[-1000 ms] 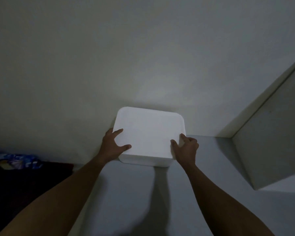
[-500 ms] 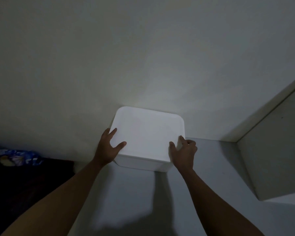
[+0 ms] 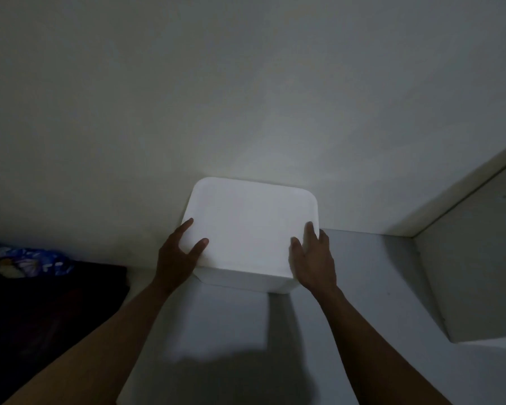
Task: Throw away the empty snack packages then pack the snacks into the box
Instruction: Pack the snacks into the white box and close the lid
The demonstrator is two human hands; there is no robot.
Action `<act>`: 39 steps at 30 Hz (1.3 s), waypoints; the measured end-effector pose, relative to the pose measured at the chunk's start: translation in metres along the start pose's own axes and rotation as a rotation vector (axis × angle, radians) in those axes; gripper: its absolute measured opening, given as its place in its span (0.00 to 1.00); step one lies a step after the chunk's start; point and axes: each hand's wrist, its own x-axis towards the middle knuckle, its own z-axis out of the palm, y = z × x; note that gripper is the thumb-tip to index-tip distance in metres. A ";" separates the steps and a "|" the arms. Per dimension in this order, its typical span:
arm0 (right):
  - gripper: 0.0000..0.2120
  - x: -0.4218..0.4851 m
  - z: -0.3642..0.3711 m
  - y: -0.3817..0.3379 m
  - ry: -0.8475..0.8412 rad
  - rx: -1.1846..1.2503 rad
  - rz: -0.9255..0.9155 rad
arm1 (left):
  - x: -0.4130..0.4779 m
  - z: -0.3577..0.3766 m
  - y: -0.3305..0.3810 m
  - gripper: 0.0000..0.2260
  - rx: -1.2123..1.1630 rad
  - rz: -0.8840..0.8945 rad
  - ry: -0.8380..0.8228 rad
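While both hands are placed on it, the white box (image 3: 249, 229) stands on a pale surface (image 3: 377, 287) with its far side touching, or just in front of, the plain wall (image 3: 246, 97); the dim light does not show which. Its top face is closed, flat and featureless, with rounded corners. The left hand (image 3: 177, 257) sits at the near left corner of the box: the thumb lies flat on the top face, the index finger runs straight along the left edge, and the two are spread wide apart. The remaining fingers of that hand are hidden behind it. The right hand (image 3: 313, 258) sits at the near right corner, palm down, with its fingers (image 3: 308, 232) extended and fairly straight along the right edge of the top face and the thumb resting on the top. Neither hand is curled round anything. Both forearms reach in from the lower edge of the view and cast shadows on the pale surface in front of the box. To the far left, well apart from the box, a blue patterned bag (image 3: 30, 260) lies on a dark cloth (image 3: 41, 317); its contents cannot be determined. To the right, a white panel (image 3: 473, 273) stands at an angle to the wall.
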 end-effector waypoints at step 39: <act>0.27 0.098 -0.002 -0.014 0.007 -0.088 -0.036 | 0.102 0.015 0.040 0.47 0.381 0.001 -0.292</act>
